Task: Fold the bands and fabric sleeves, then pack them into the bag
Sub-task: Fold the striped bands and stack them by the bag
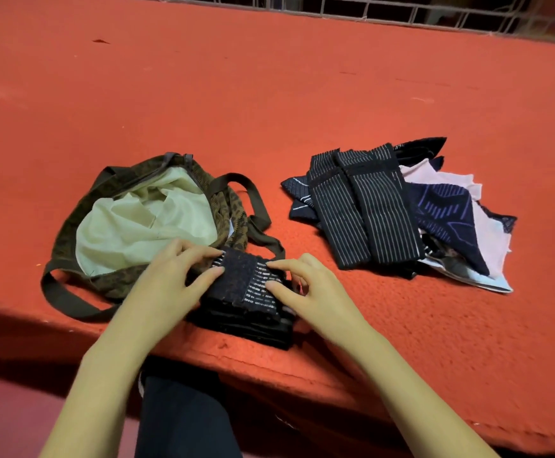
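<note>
A folded black band with white stripes (pixel 249 285) lies on a stack of folded dark pieces near the front edge of the red surface. My left hand (pixel 173 276) presses its left side with straight fingers. My right hand (pixel 302 285) touches its right end, index finger and thumb at the striped part. An open leopard-print bag (pixel 71 239) with a pale lining and dark straps sits just left of the stack. To the right lies a heap of unfolded striped bands (pixel 362 209) and patterned sleeves (pixel 448 206).
The red cloth-covered surface (pixel 269 94) stretches far back to a metal wire grid (pixel 434 14). Its front edge (pixel 335 375) runs just below the stack. A dark-clothed leg (pixel 183 421) shows beneath.
</note>
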`<action>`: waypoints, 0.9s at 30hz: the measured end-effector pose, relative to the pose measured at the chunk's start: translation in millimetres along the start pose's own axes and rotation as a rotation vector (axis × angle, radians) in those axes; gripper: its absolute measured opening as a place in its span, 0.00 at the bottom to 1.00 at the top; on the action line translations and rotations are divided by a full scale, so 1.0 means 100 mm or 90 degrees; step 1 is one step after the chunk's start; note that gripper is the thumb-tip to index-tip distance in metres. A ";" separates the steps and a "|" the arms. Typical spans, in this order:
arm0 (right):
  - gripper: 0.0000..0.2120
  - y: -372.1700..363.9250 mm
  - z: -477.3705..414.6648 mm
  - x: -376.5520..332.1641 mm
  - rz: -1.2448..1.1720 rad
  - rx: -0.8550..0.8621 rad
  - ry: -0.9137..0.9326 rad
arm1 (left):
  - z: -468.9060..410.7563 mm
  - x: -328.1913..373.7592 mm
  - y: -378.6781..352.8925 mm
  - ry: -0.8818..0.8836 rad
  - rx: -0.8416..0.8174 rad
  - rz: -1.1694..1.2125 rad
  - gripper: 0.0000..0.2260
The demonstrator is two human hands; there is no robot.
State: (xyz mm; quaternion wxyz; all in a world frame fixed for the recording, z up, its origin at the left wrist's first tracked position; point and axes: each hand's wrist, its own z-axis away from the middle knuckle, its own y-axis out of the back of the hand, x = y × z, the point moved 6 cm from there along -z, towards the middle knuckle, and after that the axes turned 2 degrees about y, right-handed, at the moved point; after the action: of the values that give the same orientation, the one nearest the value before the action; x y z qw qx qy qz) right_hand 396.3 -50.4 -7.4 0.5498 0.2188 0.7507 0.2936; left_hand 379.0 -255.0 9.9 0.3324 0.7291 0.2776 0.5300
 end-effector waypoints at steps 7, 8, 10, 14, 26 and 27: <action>0.09 0.89 -0.60 0.14 0.104 0.012 0.011 | -0.98 0.62 0.21 -0.101 -0.075 -0.129 0.09; 0.09 1.03 -0.72 0.19 0.125 0.015 0.006 | -1.16 0.70 0.13 -0.113 -0.093 -0.149 0.10; 0.08 1.29 -0.97 0.32 0.169 0.019 -0.010 | -1.55 0.81 -0.06 -0.138 -0.122 -0.183 0.11; 0.09 1.67 -1.42 0.58 0.226 0.010 -0.061 | -2.21 0.96 -0.50 -0.169 -0.158 -0.209 0.12; 0.12 1.69 -2.94 1.60 0.244 -0.082 -0.197 | -3.78 0.70 -1.52 -0.110 -0.173 -0.207 0.14; 0.12 1.64 -3.04 1.70 0.256 -0.091 -0.207 | -3.88 0.67 -1.60 -0.103 -0.169 -0.195 0.15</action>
State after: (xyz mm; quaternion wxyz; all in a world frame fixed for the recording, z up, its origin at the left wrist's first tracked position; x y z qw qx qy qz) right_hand 56.4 119.5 54.1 0.6080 0.3683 0.5712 0.4104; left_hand 18.0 -30.6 8.8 0.5231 0.6683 0.2856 0.4452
